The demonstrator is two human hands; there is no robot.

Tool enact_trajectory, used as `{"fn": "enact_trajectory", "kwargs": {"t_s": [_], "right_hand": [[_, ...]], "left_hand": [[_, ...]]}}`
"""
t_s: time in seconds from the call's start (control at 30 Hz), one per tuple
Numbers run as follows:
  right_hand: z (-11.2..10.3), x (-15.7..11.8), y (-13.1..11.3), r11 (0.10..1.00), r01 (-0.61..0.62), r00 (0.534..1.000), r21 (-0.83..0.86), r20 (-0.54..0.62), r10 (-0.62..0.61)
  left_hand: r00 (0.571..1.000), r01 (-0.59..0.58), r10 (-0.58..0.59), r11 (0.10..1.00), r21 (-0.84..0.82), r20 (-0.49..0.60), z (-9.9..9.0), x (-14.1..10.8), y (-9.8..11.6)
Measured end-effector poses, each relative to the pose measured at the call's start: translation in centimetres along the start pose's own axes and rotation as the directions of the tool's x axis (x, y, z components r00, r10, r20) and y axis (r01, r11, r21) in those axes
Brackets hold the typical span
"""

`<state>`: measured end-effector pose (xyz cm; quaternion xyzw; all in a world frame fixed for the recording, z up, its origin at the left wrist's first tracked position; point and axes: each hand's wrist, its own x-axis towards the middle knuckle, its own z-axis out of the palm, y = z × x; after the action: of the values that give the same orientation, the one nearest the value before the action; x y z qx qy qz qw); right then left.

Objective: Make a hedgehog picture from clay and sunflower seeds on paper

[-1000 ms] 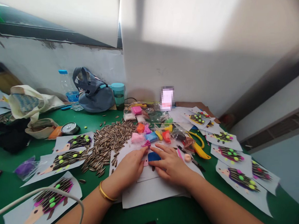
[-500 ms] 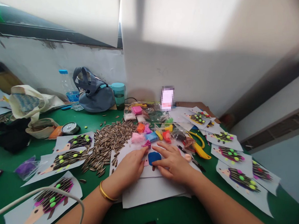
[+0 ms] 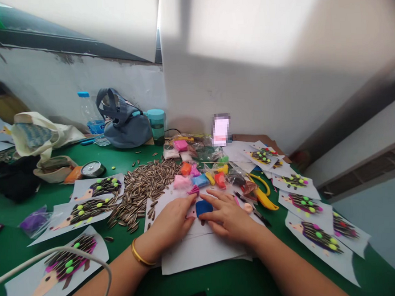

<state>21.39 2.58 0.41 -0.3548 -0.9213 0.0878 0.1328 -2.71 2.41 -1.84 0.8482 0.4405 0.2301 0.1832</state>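
A flat blue clay patch (image 3: pixel 204 208) lies on white paper (image 3: pixel 204 254) between my hands, with a small brown piece under its lower edge and some pink clay at its left. My left hand (image 3: pixel 175 217) rests on the paper at the left, fingers extended, its tips near the pink clay. From the right, my right hand (image 3: pixel 224 212) lies with its fingers spread, the tips touching the blue patch's right side. Neither hand grips anything visible. Part of the pink clay is hidden by my left fingers.
A heap of striped seeds (image 3: pixel 144 187) lies left of the paper. Bagged coloured clay (image 3: pixel 201 180) and yellow-handled scissors (image 3: pixel 266 199) sit beyond and to the right. Finished hedgehog pictures (image 3: pixel 320 236) flank both sides. A white cable (image 3: pixel 53 249) arcs at lower left.
My right fingers have shifted slightly left over the blue patch, and its visible outline looks a little flatter at the top. My left hand has hardly moved.
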Motion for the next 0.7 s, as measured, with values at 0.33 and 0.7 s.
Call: {"fn": "enact_trajectory", "kwargs": {"t_s": [0.33, 0.7], "right_hand": [[-1.3, -0.6, 1.3, 1.000, -0.004, 0.998, -0.024, 0.069, 0.006], [-0.5, 0.0, 1.2, 0.980, -0.136, 0.989, -0.145, 0.030, 0.142]], "left_hand": [[0.999, 0.003, -0.004, 1.000, 0.018, 0.040, -0.3, -0.1, 0.3], [0.999, 0.014, -0.015, 1.000, 0.019, 0.051, -0.3, 0.0, 0.5]]}}
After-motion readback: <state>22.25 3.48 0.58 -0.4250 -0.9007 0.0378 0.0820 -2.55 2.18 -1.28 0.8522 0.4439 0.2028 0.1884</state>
